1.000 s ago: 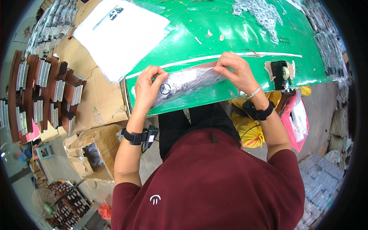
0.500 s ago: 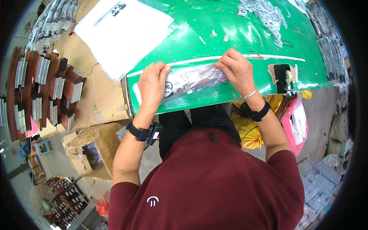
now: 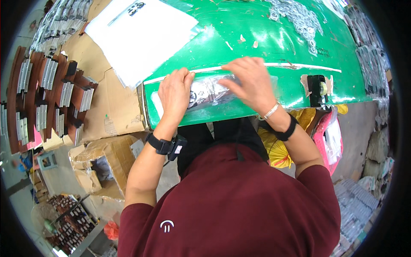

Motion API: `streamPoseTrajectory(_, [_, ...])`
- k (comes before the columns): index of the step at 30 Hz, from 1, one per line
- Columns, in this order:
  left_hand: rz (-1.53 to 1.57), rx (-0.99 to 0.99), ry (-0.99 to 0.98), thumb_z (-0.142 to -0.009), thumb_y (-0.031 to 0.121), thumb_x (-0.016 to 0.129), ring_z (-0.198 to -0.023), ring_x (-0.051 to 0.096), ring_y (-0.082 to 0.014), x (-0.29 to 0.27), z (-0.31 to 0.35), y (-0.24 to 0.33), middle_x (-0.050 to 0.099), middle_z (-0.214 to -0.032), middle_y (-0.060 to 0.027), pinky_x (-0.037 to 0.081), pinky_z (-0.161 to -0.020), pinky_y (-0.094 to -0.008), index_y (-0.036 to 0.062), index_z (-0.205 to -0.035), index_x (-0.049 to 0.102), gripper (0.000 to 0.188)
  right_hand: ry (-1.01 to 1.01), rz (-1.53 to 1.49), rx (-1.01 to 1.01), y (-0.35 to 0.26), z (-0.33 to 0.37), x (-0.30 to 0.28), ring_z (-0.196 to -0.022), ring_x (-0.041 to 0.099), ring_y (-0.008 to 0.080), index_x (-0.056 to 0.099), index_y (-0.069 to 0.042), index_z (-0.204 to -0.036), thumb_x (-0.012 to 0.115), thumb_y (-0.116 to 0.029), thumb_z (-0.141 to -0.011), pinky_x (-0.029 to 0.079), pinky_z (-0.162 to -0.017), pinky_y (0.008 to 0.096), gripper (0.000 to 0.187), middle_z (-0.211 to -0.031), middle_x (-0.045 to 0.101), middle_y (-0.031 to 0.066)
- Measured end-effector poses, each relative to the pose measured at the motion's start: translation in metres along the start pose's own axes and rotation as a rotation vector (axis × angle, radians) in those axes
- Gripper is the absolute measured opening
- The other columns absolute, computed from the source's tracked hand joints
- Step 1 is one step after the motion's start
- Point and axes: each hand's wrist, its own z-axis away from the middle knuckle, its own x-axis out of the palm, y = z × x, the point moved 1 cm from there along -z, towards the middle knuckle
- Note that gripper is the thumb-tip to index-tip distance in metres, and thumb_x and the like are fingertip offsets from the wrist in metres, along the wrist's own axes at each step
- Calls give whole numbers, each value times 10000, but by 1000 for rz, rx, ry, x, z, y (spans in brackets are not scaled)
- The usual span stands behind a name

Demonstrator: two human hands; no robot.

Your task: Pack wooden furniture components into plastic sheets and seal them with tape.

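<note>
A long clear plastic bag with dark printing lies along the near edge of the green tabletop. What is inside it is hard to make out through the glare. My left hand is closed on the bag's left end, fingers bent and thumb against the film. Over the bag's right part hovers my right hand, slightly blurred, its thumb and fingers apart and holding nothing. Farther left on the table rests a stack of flat white plastic bags.
A black tape dispenser sits at the table's near right edge. Small clear packets are heaped at the far side. Brown curved pieces with metal strips stand at left on cardboard. Below are an open carton and a pink basket.
My right hand has let go of the bag's right end and moved left over it, its fingers spreading. My left hand has shifted slightly right, staying at the left end.
</note>
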Motion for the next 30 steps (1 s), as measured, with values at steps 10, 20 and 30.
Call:
streamPoseTrajectory(10, [40, 11, 33, -961, 343, 596, -832, 630, -342, 0, 1, 1, 655, -822, -130, 455, -725, -470, 70, -865, 649, 294, -286, -364, 199, 16, -11, 48, -775, 626, 241, 695, -104, -773, 796, -370, -785, 428, -693, 400, 285, -777, 652, 57])
streamPoseTrajectory(20, [280, -146, 8, -1090, 352, 354, -865, 688, -235, -10, 5, 1, 721, -910, -65, 499, -772, -375, 113, -1284, 555, 367, -448, -557, 429, 23, -18, 52, -568, 449, 87, 648, -26, -762, 762, -270, -881, 364, -516, 297, 294, -602, 534, 13])
streamPoseTrajectory(30, [852, -157, 229, -1088, 248, 377, -960, 674, -212, -10, 4, -14, 678, -1043, -141, 534, -880, -359, 13, -1259, 543, 335, -587, -576, 441, 37, -23, 63, -552, 548, 222, 655, -36, -725, 738, -363, -846, 407, -540, 387, 359, -587, 575, 93])
